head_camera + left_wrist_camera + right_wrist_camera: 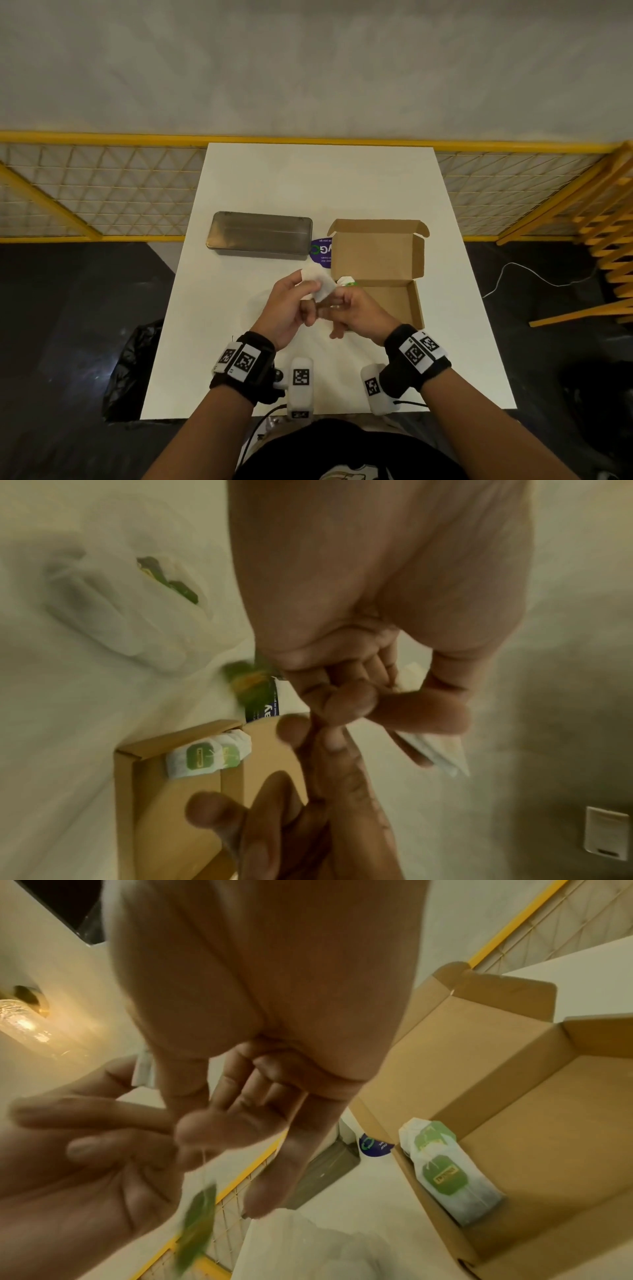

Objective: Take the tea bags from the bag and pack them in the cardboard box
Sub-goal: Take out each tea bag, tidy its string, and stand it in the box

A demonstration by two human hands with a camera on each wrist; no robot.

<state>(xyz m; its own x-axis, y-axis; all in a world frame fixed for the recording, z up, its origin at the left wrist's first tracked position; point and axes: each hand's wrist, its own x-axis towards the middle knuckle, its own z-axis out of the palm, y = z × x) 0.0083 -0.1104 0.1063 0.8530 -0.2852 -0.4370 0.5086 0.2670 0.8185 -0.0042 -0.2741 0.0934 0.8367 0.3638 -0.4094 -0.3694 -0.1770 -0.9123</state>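
Hands pinch tea bag; right-wrist view shows dangling tag

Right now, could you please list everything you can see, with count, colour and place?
table: one, white, centre
cardboard box: one, brown, open, right of centre
tea bags in box: at least two, white with green tags, near-left corner
held tea bag: one, white, between both hands
metal tin: one, grey, closed, left of box
sticker: one, purple, between tin and box
plastic bag: one, clear, on table
left hand: grips held tea bag
right hand: pinches its string
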